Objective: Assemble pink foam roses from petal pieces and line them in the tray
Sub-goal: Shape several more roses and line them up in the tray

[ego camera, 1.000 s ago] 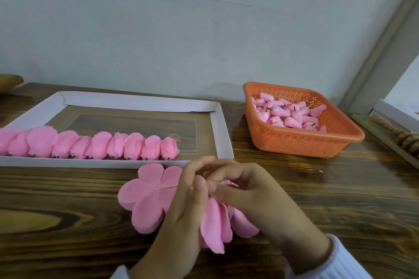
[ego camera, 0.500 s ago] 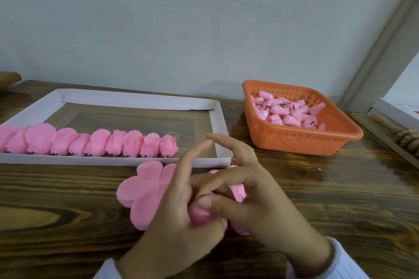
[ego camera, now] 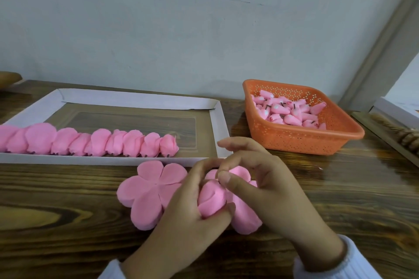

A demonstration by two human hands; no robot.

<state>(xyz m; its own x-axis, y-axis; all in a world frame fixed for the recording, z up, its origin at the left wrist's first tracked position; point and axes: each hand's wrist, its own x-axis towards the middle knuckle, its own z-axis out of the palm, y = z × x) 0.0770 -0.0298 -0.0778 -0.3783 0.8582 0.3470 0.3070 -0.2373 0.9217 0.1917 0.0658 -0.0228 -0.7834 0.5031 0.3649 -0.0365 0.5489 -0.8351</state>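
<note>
My left hand (ego camera: 190, 215) grips a half-folded pink foam rose (ego camera: 212, 198), fingers curled round its gathered petals above the table. My right hand (ego camera: 267, 192) curls over the same rose from the right, thumb and forefinger pinching a petal at its top. A stack of flat five-lobed pink petal pieces (ego camera: 149, 190) lies on the table to the left of the hands, partly under them. Several finished roses (ego camera: 99, 142) stand in a row along the near edge of the white cardboard tray (ego camera: 217, 124).
An orange perforated basket (ego camera: 301, 140) holding several pink rose buds stands at the back right. A white box and a brown braided thing (ego camera: 405, 136) sit at the far right edge. The wall runs close behind the wooden table (ego camera: 56, 222).
The loose petals that hung flat under my hands have been folded up into a rounded rose shape. My left hand has closed round it; my right fingers moved on top.
</note>
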